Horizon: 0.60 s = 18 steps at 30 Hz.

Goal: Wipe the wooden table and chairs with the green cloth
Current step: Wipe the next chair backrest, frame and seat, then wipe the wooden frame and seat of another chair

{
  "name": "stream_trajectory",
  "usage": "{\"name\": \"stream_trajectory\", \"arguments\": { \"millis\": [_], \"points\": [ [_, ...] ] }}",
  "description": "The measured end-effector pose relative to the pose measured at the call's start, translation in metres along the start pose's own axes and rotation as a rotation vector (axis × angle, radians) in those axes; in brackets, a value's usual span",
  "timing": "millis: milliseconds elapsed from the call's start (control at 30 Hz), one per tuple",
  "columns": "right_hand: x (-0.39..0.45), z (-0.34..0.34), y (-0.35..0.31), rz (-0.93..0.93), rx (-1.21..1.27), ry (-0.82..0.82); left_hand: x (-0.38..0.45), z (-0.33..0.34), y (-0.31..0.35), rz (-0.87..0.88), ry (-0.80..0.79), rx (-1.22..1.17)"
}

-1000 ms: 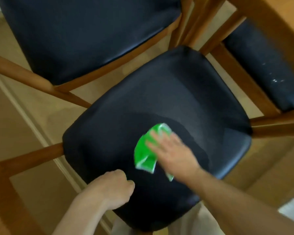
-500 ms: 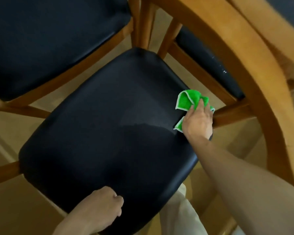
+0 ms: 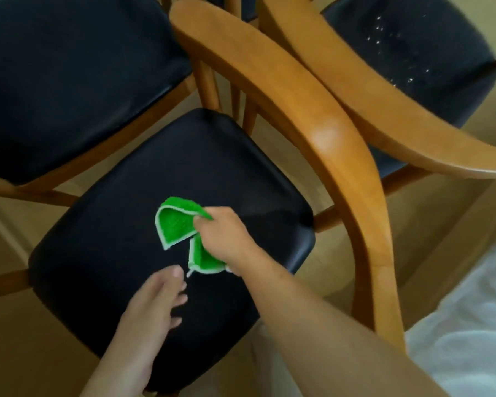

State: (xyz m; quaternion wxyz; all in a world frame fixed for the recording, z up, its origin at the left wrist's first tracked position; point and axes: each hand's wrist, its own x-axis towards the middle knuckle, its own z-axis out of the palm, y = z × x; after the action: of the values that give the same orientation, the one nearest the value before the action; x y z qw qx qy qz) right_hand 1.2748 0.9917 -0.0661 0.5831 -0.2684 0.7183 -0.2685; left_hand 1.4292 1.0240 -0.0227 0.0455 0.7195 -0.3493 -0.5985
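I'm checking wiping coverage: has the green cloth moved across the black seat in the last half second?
Yes. The green cloth, held in the right hand, has come from the seat's right edge by the wooden rail back toward the middle of the black seat.

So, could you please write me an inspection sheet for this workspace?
Surface: black chair seat, wooden frame.
Job's things: green cloth, bunched above the seat.
Clutter: white specks on the far-right chair seat.
Grippers: right hand grips the cloth; left hand open, fingers reaching toward the cloth's lower corner.
Cables: nothing seen.
Surroundings: curved wooden backrest, third chair seat, white fabric lower right.
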Motion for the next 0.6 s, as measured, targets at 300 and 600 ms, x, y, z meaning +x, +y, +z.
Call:
{"name": "stream_trajectory", "arguments": {
  "millis": [300, 600],
  "points": [
    [-0.084, -0.078, -0.018, 0.009, 0.340, -0.136, -0.036, 0.028, 0.066, 0.214, -0.161, -0.348],
    [-0.097, -0.105, -0.017, -0.050, 0.335, 0.191, -0.057, 0.031, 0.051, 0.115, -0.745, -0.565]
  ]
}}
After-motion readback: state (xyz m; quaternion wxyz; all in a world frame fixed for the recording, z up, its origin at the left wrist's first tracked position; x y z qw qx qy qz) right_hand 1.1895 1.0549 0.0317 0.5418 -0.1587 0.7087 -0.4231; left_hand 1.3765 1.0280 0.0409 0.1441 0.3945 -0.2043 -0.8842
